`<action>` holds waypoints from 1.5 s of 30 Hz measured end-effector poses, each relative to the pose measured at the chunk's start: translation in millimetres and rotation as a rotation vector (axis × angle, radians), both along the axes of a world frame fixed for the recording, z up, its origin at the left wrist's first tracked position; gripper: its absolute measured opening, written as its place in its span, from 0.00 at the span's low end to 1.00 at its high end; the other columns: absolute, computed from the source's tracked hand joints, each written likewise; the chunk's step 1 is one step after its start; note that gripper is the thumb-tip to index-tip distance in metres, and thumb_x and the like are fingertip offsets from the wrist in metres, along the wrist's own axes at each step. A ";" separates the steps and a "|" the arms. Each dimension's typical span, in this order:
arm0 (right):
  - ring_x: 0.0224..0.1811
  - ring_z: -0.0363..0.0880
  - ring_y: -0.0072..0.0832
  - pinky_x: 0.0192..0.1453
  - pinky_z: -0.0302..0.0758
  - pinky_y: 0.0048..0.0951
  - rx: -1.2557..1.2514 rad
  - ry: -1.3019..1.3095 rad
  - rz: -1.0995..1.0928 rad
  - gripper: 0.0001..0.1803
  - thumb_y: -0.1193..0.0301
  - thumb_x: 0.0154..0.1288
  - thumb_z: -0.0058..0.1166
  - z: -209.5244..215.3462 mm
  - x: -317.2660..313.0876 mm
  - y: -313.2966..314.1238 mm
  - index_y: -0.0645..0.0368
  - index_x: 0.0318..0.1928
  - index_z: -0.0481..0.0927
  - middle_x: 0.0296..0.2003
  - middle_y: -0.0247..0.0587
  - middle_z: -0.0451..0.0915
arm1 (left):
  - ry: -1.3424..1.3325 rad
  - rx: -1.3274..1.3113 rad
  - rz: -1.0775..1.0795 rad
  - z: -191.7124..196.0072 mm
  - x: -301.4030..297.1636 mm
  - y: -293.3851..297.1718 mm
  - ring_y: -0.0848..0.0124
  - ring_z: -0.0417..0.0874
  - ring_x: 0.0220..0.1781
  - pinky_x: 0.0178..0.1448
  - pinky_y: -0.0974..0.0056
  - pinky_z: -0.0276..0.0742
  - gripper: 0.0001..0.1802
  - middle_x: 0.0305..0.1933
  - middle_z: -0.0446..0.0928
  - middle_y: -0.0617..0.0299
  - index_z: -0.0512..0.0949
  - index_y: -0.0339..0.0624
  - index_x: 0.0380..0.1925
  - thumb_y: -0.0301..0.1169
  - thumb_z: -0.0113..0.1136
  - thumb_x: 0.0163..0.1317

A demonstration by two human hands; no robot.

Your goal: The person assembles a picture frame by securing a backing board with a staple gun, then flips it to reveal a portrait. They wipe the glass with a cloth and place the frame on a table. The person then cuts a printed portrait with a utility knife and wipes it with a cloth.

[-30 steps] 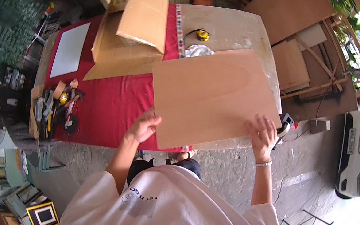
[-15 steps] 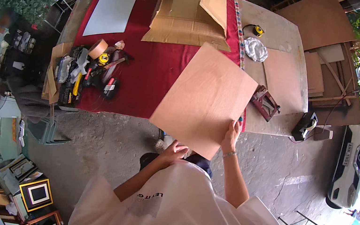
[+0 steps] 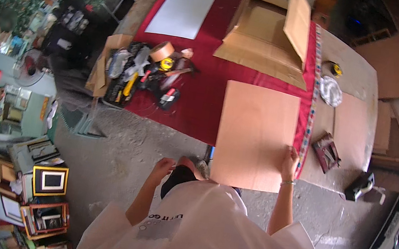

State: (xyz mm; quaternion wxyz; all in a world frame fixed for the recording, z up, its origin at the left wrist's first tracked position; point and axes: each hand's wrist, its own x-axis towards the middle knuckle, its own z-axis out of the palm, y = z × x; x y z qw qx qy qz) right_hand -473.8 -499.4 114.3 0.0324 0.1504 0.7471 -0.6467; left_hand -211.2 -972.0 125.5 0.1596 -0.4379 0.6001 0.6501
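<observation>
A thin light-brown wooden board (image 3: pixel 254 136) lies flat before me, over the red-covered table, its near edge reaching past the table toward my shirt. My right hand (image 3: pixel 289 166) grips its right edge near the corner, the thumb on the top face and the other fingers hidden below. My left hand (image 3: pixel 164 166) hangs free to the left of the board, near my leg, with loosely bent fingers and nothing in it. Beyond the board stands an opened cardboard box (image 3: pixel 265 30), flaps spread, on the red cloth (image 3: pixel 190 102).
Tools, a tape roll (image 3: pixel 161 51) and a yellow tape measure (image 3: pixel 166 63) crowd the table's left. A white sheet (image 3: pixel 182 13) lies farther back. On the right are a foil-like round dish (image 3: pixel 330 91), a dark red tool (image 3: pixel 327 152) and a black tape dispenser (image 3: pixel 359 186). Picture frames (image 3: pixel 49 181) stand at lower left.
The board has turned upright in view and come down nearer to me, still in my right hand. My left hand has moved left, away from it. The view has swung left.
</observation>
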 end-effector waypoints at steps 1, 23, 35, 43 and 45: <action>0.26 0.63 0.10 0.26 0.59 0.20 0.044 0.090 -0.006 0.14 0.63 0.78 0.49 -4.9 -13.0 -1.7 0.58 0.39 0.83 0.26 0.23 0.73 | -0.004 -0.027 -0.005 4.8 -3.8 -2.2 0.72 0.83 0.50 0.49 0.67 0.75 0.20 0.49 0.83 0.63 0.78 0.46 0.51 0.46 0.63 0.69; 0.46 0.83 0.46 0.50 0.78 0.40 0.504 0.433 0.599 0.15 0.71 0.70 0.55 117.5 -241.4 -494.4 0.64 0.53 0.79 0.45 0.51 0.82 | 0.464 -0.828 -0.328 16.5 -554.1 -463.3 0.46 0.82 0.58 0.66 0.53 0.74 0.24 0.54 0.80 0.38 0.75 0.30 0.54 0.42 0.54 0.71; 0.66 0.72 0.45 0.67 0.75 0.43 1.093 0.514 0.890 0.30 0.62 0.59 0.68 18.8 -364.8 -606.5 0.59 0.59 0.75 0.62 0.51 0.72 | 0.023 -0.948 -0.515 16.5 -602.9 -441.3 0.45 0.73 0.66 0.65 0.44 0.74 0.30 0.64 0.70 0.40 0.70 0.35 0.61 0.46 0.54 0.68; 0.61 0.77 0.50 0.62 0.79 0.46 1.134 0.470 1.092 0.24 0.63 0.67 0.59 32.6 -377.2 -607.0 0.59 0.60 0.73 0.61 0.55 0.73 | 0.074 -0.949 -0.372 13.9 -605.9 -441.9 0.50 0.76 0.66 0.66 0.46 0.74 0.34 0.64 0.72 0.44 0.69 0.36 0.63 0.51 0.57 0.68; 0.58 0.79 0.49 0.60 0.79 0.47 1.115 0.492 1.120 0.22 0.64 0.70 0.56 34.2 -380.8 -604.4 0.59 0.60 0.74 0.61 0.55 0.73 | 0.177 -0.911 -0.299 14.2 -606.2 -456.8 0.52 0.79 0.64 0.65 0.50 0.74 0.31 0.62 0.76 0.42 0.72 0.35 0.61 0.50 0.57 0.69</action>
